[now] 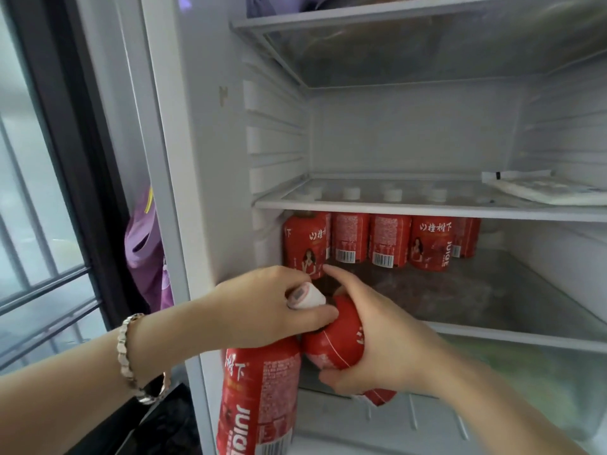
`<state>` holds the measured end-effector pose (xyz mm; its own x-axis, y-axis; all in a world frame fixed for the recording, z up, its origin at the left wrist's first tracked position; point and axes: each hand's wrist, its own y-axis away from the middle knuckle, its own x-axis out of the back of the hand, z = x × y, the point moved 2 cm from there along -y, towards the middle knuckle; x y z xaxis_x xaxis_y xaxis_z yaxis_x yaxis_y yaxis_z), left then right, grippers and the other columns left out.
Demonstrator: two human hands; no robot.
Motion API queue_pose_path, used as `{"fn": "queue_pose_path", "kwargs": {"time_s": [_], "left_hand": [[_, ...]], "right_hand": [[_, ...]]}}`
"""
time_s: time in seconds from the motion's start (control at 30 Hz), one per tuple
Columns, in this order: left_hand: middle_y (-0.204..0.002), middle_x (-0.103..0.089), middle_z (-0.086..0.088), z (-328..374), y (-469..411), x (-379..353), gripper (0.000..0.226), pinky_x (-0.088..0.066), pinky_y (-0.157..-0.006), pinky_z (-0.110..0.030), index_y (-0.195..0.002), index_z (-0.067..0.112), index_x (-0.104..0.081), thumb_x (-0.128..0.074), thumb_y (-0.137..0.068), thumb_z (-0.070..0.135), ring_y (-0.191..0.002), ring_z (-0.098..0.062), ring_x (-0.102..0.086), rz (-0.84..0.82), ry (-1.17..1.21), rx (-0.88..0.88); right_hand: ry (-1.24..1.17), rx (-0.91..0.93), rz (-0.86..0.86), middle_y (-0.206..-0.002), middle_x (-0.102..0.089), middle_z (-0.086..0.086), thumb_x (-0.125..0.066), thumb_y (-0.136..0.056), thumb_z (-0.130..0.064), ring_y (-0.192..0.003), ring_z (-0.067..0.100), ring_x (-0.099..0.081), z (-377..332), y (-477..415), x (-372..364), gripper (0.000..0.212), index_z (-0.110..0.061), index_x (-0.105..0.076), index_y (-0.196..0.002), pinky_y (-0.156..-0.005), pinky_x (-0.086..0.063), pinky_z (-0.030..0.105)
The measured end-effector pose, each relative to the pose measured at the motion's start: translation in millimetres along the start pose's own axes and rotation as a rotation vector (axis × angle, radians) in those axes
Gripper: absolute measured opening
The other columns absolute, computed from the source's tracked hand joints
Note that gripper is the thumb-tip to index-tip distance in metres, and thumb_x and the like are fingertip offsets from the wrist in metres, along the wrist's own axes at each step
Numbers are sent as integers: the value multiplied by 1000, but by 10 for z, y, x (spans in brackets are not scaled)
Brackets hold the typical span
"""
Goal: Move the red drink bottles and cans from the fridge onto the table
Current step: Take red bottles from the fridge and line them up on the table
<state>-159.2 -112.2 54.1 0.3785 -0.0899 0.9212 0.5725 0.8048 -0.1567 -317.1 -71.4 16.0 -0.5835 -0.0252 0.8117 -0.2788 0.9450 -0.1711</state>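
Note:
Several red drink bottles (389, 241) with white caps stand in a row at the back of a fridge shelf (525, 336). In front of the fridge, my left hand (262, 310) grips the top of one red bottle (259, 399), which hangs upright below it. Its fingers also curl round the white cap (307, 295) of a second red bottle (331, 343). My right hand (387, 339) grips that tilted second bottle round its body. The two bottles touch. The table is out of view.
The fridge stands open with a glass shelf (410, 206) over the bottles and a flat white packet (545, 188) on it. A higher shelf (361, 18) holds dim items. A purple cloth (147, 251) hangs left of the fridge, beside a window (39, 192).

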Motion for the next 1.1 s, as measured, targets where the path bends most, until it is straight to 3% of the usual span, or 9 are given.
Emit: {"fn": "queue_pose_path", "kwargs": {"time_s": [0.13,0.2,0.27,0.3,0.4,0.53,0.87,0.97,1.1], "left_hand": [[-81,-66,13,-18,-18,-28,36,-52,-69,-22,-79,28,-58,-51,-76,63,-72,-2,-62,93,-26,22],[-87,-66,13,-18,-34,-12,39,-51,-69,-20,-86,29,-59,-49,-78,65,-75,-3,-61,105,-71,38],[-89,-65,14,-17,-59,1,39,-49,-67,-16,-90,31,-60,-49,-79,66,-76,-2,-61,106,-90,51],[-86,-65,14,-18,-71,-7,39,-47,-65,-15,-89,30,-60,-49,-78,66,-74,-2,-60,113,-95,54],[-77,-62,12,-32,-79,-60,42,-45,-61,-18,-79,27,-58,-49,-75,68,-69,-4,-59,137,-153,65],[-77,-62,13,-40,-60,-76,40,-45,-61,-17,-78,29,-57,-49,-76,69,-69,-4,-58,132,-200,65],[-71,-53,19,-42,0,-96,37,-41,-58,-15,-73,35,-48,-47,-76,71,-67,-2,-55,103,-214,44],[-70,-50,21,-45,-3,-100,35,-41,-58,-14,-74,37,-46,-47,-76,71,-67,-1,-54,78,-202,41],[-76,-50,21,-50,-23,-103,34,-44,-63,-14,-88,39,-52,-48,-77,71,-69,-1,-54,48,-173,67]], "right_hand": [[-483,17,-111,-122,-58,-13,-77,-58,-48,-109,4,-60,124,-223,184,76,-42,-45,-127,-95,-49,25],[-555,-5,114,-114,-61,-10,-76,-71,-35,-104,7,-61,203,-480,276,58,-31,-51,-123,-92,-49,23],[-387,-46,349,-107,-60,-9,-73,-78,-23,-101,10,-60,236,-857,266,50,-20,-54,-124,-80,-47,14],[-330,-62,407,-109,-61,-4,-72,-74,-30,-105,16,-60,214,-1037,223,53,-18,-55,-122,-83,-50,18],[-303,-126,496,-126,-54,9,-63,-53,-65,-117,26,-54,165,-1405,75,91,-18,-49,-130,-98,-47,41],[-244,-185,527,-130,-49,13,-72,-70,-50,-119,30,-52,187,-1549,8,80,-19,-40,-137,-99,-45,40],[27,-347,536,-110,-63,1,-70,-60,-58,-99,25,-63,255,-698,321,74,-29,-44,-123,-82,-54,41],[-8,-369,518,-102,-62,-2,-72,-61,-52,-93,21,-62,317,-361,464,61,-31,-46,-113,-79,-53,38],[-206,-371,510,-116,-58,3,-73,-49,-63,-106,23,-58,378,-229,557,75,-30,-51,-113,-91,-49,41]]}}
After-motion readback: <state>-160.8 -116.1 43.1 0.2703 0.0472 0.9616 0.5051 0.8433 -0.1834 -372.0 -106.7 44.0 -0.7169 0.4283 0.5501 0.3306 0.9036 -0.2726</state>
